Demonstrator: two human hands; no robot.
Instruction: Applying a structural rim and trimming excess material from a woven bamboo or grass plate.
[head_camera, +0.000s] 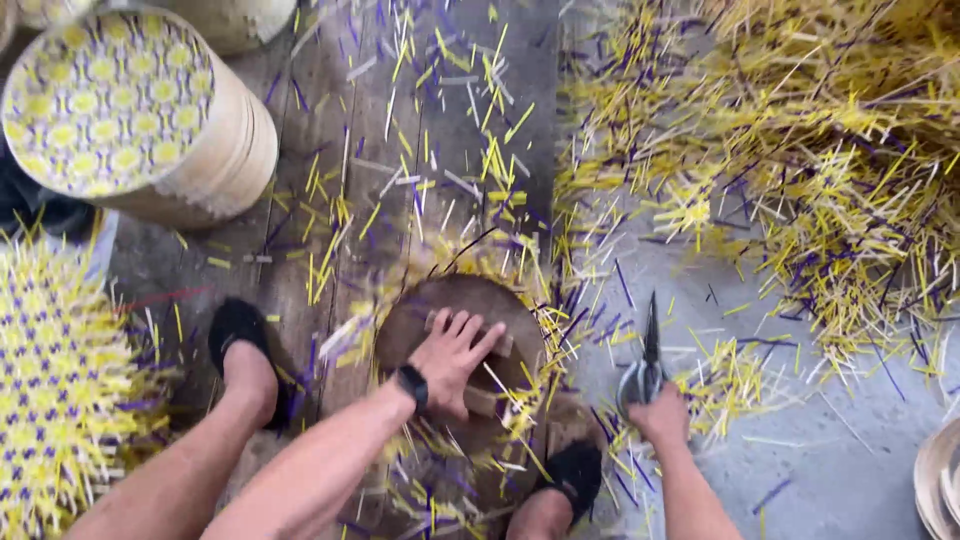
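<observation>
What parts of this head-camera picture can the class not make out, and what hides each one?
- Head view: the surface of the round brown wooden block is partly covered by the left hand.
- The grey metal scissors: handles hidden in the right hand.
- The round patterned drum of yellow and purple sticks: cut off by the left edge.
- Loose yellow and purple sticks: motion-blurred.
</observation>
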